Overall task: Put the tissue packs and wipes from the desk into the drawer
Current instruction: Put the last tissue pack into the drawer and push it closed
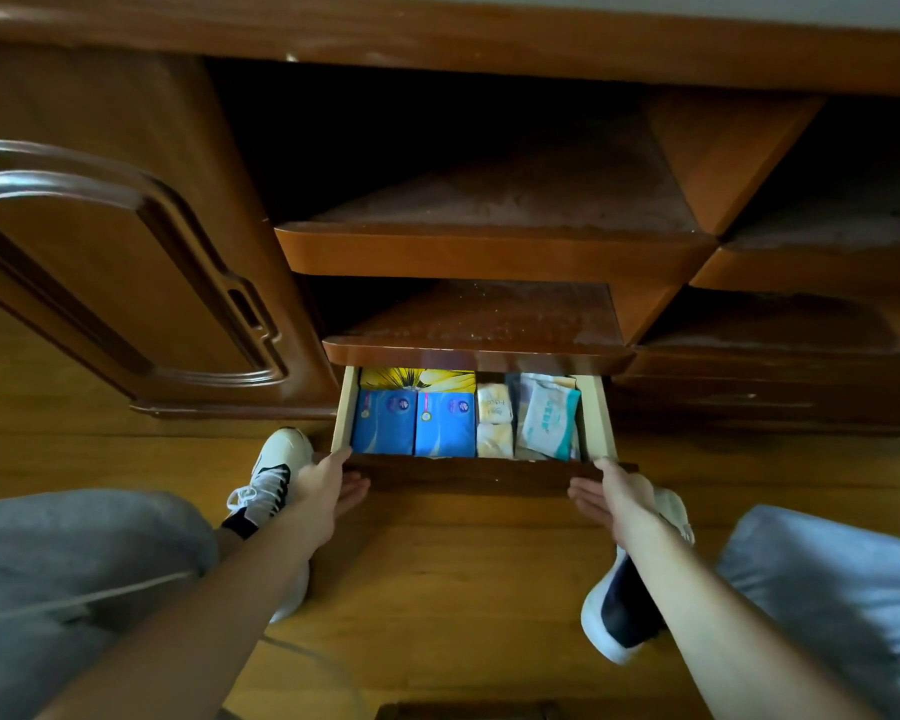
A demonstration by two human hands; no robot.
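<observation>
The bottom drawer [605, 418] of the wooden desk stands pulled out. Inside it lie two blue tissue packs [414, 423] side by side, a yellow pack [417, 379] behind them, two small pale yellow packs [494, 420] and a white and teal wipes pack [549, 415] on the right. My left hand [333, 485] rests flat against the left end of the dark drawer front [468, 472], thumb on its top edge. My right hand [606, 491] rests the same way against the right end. Neither hand holds a pack.
Two open shelves [489, 236] jut out above the drawer. A carved cabinet door [126, 262] is at the left, more shelves at the right. My knees in grey trousers and white shoes [276, 470] flank the drawer on the wooden floor.
</observation>
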